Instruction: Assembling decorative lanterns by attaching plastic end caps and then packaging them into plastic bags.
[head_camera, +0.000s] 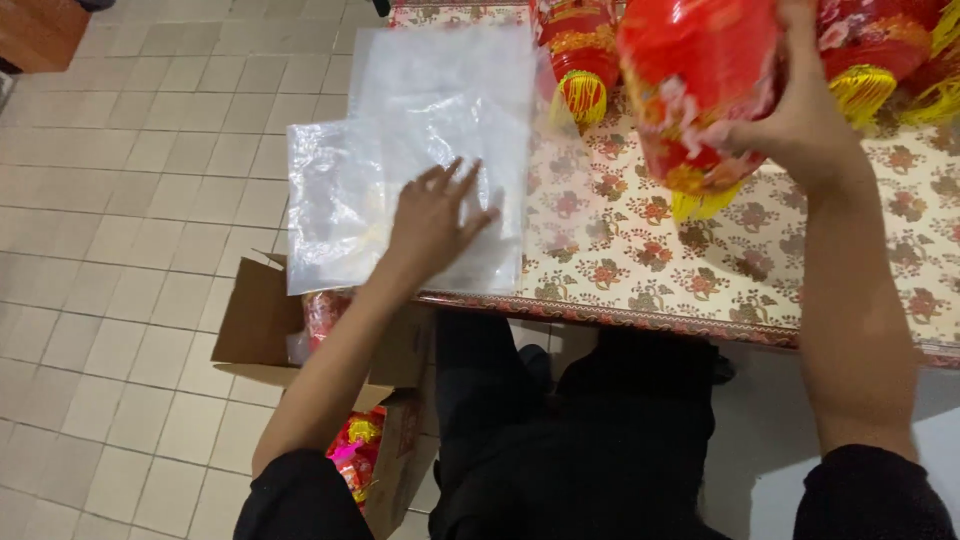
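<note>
Your view is evenly and brightly lit from overhead, with soft shadows only under the counter (640, 320). Glare whitens the clear plastic bags (420, 150). Your red lantern (690, 90) is motion-blurred near the lens. You get mild distortion at the edges.

Red lantern (695, 85) held upright; clear bags (400, 170) flat.

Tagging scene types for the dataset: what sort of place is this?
Probably a small home or shop packing spot, not a factory line. A table with a floral cloth stands on a tiled floor. The left hand rests on clear plastic bags, the right hand holds a red lantern, and an open cardboard box sits below.
</note>
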